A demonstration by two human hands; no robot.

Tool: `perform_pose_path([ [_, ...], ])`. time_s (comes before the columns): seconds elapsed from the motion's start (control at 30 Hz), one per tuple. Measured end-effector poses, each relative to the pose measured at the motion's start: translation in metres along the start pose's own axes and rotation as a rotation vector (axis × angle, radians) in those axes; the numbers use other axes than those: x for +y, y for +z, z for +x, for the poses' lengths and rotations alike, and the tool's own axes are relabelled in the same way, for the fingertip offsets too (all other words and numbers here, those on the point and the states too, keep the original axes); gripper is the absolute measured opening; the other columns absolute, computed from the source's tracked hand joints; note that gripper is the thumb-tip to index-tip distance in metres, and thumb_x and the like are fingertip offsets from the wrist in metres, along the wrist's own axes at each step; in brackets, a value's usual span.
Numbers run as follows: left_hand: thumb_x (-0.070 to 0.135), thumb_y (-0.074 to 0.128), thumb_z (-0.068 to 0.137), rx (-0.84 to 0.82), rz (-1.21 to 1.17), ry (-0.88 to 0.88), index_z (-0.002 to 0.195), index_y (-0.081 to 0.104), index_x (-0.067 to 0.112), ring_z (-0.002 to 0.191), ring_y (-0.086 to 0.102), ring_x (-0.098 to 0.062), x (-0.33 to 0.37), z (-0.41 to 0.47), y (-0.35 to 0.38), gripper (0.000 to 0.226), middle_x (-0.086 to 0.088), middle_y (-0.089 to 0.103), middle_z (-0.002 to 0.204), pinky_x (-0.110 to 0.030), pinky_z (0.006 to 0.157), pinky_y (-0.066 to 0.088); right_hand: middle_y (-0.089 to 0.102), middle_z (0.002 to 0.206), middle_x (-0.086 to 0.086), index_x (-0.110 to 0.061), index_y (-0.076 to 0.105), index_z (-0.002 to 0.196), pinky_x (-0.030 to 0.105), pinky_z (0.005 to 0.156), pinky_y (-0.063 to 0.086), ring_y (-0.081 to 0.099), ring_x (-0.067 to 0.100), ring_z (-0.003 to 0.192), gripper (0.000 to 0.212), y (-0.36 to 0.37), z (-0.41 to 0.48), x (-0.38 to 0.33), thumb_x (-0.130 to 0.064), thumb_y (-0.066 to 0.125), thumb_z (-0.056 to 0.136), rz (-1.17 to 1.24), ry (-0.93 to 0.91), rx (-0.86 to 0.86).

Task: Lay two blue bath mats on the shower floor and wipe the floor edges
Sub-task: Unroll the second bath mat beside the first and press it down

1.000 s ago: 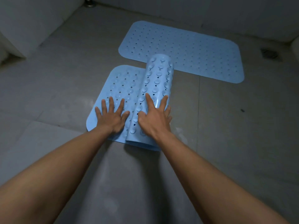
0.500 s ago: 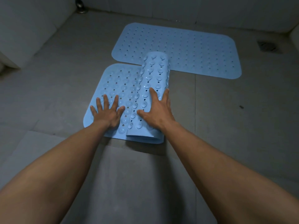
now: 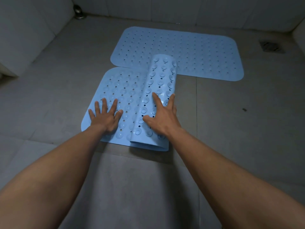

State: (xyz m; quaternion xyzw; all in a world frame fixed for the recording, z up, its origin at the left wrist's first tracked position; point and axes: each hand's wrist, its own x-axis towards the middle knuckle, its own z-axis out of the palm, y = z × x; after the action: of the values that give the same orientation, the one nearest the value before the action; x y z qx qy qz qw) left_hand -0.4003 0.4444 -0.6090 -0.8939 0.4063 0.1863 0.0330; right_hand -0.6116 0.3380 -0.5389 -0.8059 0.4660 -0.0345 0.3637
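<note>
Grey tiled shower floor (image 3: 231,129), dim light, pale walls at the far and left sides; floor drain (image 3: 270,46) far right of both hands.

First mat (image 3: 189,52): fully flat, long axis left–right, lying beyond both hands near the far wall.

Second mat (image 3: 125,90): partly unrolled, suction cups facing up. Flat portion sits under and ahead of the left hand (image 3: 105,118). Remaining roll (image 3: 158,96) sits under the right hand (image 3: 161,119). Roll axis runs away from the person; its far end overlaps the near edge of the first mat.

Hand state: left hand open, palm down, fingers spread, pinning the flat portion. Right hand open, fingers splayed, pressing on top of the roll; nothing is pinched in either hand.

Key relation: the uncovered floor lies to the right of the right hand, square to the roll axis. Judgement: the unrolling should go rightward, pushed by the right hand, which is the nearer one, while the left anchors.

Task status (judged): second mat about half laid; edge wiping not begun; no cloth visible.
</note>
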Motion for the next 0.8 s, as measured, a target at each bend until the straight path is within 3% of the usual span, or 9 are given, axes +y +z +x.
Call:
perform_pose_path([
  [0.37, 0.066, 0.003, 0.096, 0.012, -0.016, -0.009, 0.153, -0.015, 0.042, 0.148, -0.025, -0.032, -0.003, 0.0, -0.001, 0.065, -0.004, -0.025, 0.162, -0.058, 0.116, -0.014, -0.035, 0.157, 0.003, -0.043, 0.009, 0.154, 0.06, 0.118, 0.017, -0.011, 0.047, 0.146, 0.088, 0.014, 0.007, -0.017, -0.048, 0.062, 0.083, -0.071, 0.001, -0.002],
  [0.57, 0.062, 0.004, 0.099, 0.016, 0.007, -0.032, 0.154, -0.014, 0.037, 0.147, -0.025, -0.034, 0.003, 0.003, -0.001, 0.064, -0.004, -0.023, 0.163, -0.062, 0.113, -0.015, -0.025, 0.16, 0.016, -0.03, 0.014, 0.152, 0.066, 0.115, -0.001, -0.015, 0.046, 0.146, 0.077, 0.01, 0.008, -0.008, -0.063, 0.044, 0.089, -0.173, 0.06, 0.05],
  [0.7, 0.045, 0.013, 0.105, 0.11, 0.005, 0.097, 0.158, -0.003, 0.029, 0.151, -0.012, -0.035, 0.03, 0.0, -0.006, 0.058, -0.007, -0.01, 0.166, -0.063, 0.118, -0.002, -0.018, 0.161, 0.021, -0.019, 0.006, 0.152, 0.063, 0.116, 0.004, -0.01, 0.043, 0.148, 0.104, 0.004, 0.013, -0.002, -0.077, 0.052, 0.079, -0.181, 0.114, 0.066],
  [0.8, 0.062, 0.009, 0.099, 0.092, -0.05, 0.118, 0.157, -0.004, 0.037, 0.151, -0.013, -0.034, 0.055, -0.004, -0.001, 0.064, -0.006, -0.012, 0.165, -0.063, 0.117, -0.006, -0.013, 0.16, 0.024, -0.021, 0.012, 0.145, 0.062, 0.117, 0.01, -0.003, 0.045, 0.148, 0.093, -0.002, 0.015, 0.002, -0.064, 0.061, 0.079, -0.129, 0.109, 0.095],
])
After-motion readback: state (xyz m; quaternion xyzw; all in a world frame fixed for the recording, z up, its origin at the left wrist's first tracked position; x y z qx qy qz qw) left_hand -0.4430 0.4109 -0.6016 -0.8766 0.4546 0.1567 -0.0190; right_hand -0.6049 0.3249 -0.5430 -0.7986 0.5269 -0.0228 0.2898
